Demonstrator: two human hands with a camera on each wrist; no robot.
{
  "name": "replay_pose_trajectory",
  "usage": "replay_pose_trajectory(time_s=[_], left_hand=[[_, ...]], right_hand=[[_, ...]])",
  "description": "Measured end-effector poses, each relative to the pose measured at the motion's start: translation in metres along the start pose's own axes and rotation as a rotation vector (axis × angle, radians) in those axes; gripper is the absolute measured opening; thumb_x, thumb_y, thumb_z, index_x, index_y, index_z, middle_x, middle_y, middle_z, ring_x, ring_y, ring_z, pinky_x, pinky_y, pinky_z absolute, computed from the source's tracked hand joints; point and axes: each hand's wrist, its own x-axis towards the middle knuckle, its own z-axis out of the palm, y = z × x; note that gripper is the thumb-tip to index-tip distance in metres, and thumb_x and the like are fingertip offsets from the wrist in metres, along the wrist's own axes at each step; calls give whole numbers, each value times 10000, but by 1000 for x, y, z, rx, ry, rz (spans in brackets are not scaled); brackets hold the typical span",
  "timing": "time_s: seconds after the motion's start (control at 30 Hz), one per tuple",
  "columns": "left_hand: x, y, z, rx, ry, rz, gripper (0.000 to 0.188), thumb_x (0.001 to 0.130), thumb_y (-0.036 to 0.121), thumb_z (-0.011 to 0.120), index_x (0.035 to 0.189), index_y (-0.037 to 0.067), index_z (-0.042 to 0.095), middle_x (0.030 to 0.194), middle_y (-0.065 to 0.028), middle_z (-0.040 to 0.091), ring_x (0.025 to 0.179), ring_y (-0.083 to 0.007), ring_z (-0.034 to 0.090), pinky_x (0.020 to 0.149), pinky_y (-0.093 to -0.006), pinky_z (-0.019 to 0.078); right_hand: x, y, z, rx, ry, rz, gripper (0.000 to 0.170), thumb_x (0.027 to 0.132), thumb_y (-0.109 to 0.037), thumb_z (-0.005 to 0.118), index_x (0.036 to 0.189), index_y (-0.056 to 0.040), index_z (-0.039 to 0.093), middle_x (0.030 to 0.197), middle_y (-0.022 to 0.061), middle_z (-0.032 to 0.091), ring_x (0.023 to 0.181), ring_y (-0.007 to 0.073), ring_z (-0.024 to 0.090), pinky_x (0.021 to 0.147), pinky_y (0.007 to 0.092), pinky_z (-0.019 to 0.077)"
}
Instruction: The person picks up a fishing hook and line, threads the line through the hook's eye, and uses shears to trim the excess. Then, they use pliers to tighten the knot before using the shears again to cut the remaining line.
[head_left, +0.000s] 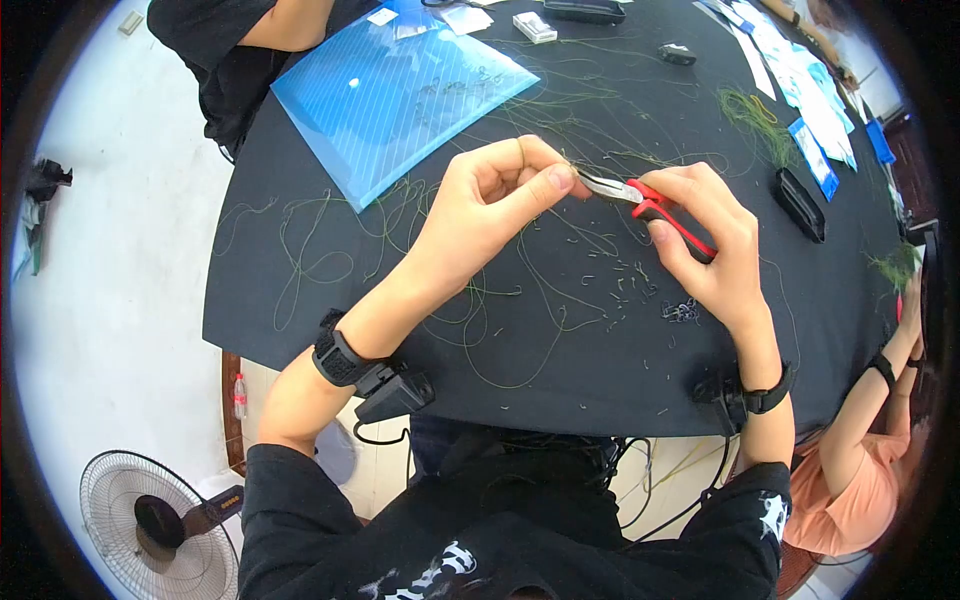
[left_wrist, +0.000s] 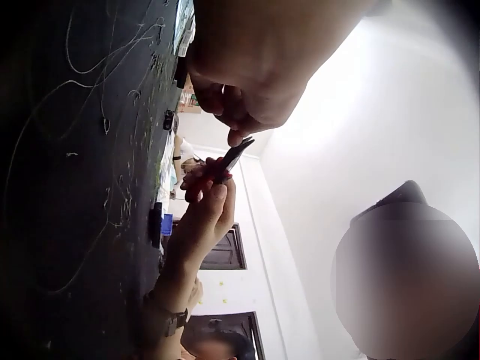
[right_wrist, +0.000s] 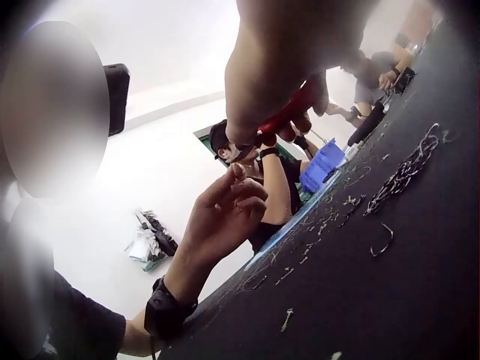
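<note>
My right hand (head_left: 715, 235) grips pliers (head_left: 675, 222) with red and black handles, its fingers wrapped around them. The metal nose points left and meets the fingertips of my left hand (head_left: 490, 195). That hand pinches a thin green line (head_left: 521, 152) between thumb and curled index finger, with a strand passing over the index finger. Whatever small piece sits at the plier tips is hidden by the fingertips. In the left wrist view the pliers (left_wrist: 234, 157) reach up to the left fingertips. Below the hands lie several small loose hooks (right_wrist: 384, 241) and a pile of dark hooks (head_left: 680, 311).
Loops of green line (head_left: 325, 265) spread over the black table (head_left: 450, 385). A blue plastic folder (head_left: 350, 130) lies at the back left, and a black case (head_left: 798, 205) at the right beside a bundle of green line (head_left: 755, 120). Other people sit around the table.
</note>
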Motion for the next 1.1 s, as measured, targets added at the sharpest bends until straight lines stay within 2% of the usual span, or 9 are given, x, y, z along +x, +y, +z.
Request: replay_pose_trajectory(time_s=[0.33, 0.5, 0.7, 0.83, 0.93, 1.03, 1.1], left_hand=[[0, -1, 1, -22, -4, 2, 183, 907, 246, 543, 845, 79, 584, 797, 40, 588, 681, -18, 394, 627, -186, 313], [-1, -1, -1, 38, 11, -20, 165, 901, 219, 558, 881, 60, 598, 797, 44, 591, 689, -9, 405, 620, -184, 319], [0, -2, 0, 29, 138, 37, 168, 893, 194, 578, 928, 38, 630, 864, 8, 629, 719, -7, 457, 647, -177, 349], [1, -4, -1, 24, 183, 62, 172, 887, 179, 589, 952, 29, 641, 922, -25, 655, 733, -12, 481, 671, -176, 366], [1, -6, -1, 107, 198, 44, 168, 883, 164, 593, 961, 26, 647, 924, -31, 660, 736, -15, 488, 667, -175, 371], [0, -4, 1, 156, 198, 39, 163, 874, 143, 604, 963, 17, 658, 873, -17, 655, 709, -11, 489, 635, -166, 368], [-3, 0, 3, 198, 208, 14, 166, 871, 134, 609, 966, 9, 662, 837, -2, 643, 690, -6, 486, 611, -159, 361]], right_hand=[[2, -2, 1, -48, 3, -13, 262, 699, -63, 657, 957, -27, 622, 872, 113, 624, 777, 260, 599, 692, 323, 479], [3, -8, -2, -66, 10, -50, 260, 689, -61, 660, 944, -21, 623, 867, 112, 626, 761, 259, 598, 681, 319, 479], [0, -9, 1, -23, 35, 72, 231, 701, -65, 659, 925, -20, 624, 848, 112, 621, 740, 243, 604, 664, 305, 478], [-1, -9, 4, -23, 31, 79, 219, 716, -69, 655, 928, -22, 624, 836, 110, 618, 733, 237, 606, 656, 302, 478], [-2, -13, 8, 26, 6, 64, 213, 729, -72, 650, 933, -20, 625, 832, 109, 616, 725, 238, 607, 655, 304, 480], [-5, -13, 12, 94, 30, 157, 212, 729, -73, 652, 932, -18, 624, 830, 108, 615, 727, 236, 605, 657, 304, 479], [-4, -12, 13, 46, 63, 148, 215, 722, -72, 655, 928, -18, 625, 831, 108, 615, 728, 239, 601, 657, 305, 477]])
